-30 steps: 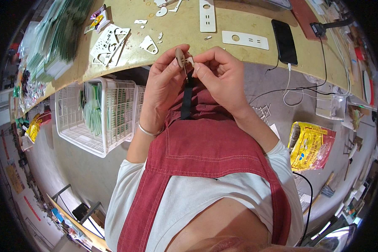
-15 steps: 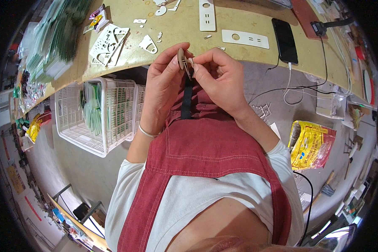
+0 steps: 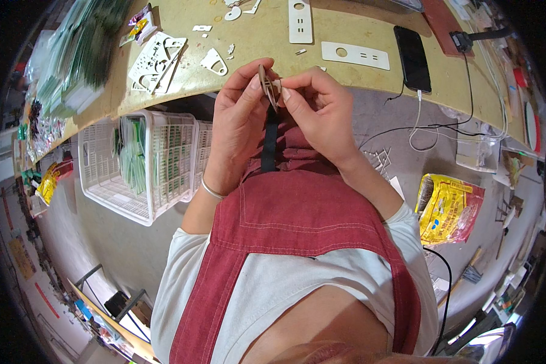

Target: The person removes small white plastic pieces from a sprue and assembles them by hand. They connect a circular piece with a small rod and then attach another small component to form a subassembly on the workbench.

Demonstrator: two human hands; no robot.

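Near the red apron (image 3: pixel 297 212), the left hand (image 3: pixel 236 121) pinches a thin wooden piece (image 3: pixel 267 85) edge-on, just short of the bench (image 3: pixel 255 42). The right hand (image 3: pixel 318 112) nips a small tab into it (best pressed squarely, gently). Farther off lies a phone (image 3: pixel 412 50).

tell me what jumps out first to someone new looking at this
Both hands meet at centre top: the left hand and right hand pinch a small flat wooden piece above a red apron. Behind them, white cut-out sheets lie on the workbench, left.
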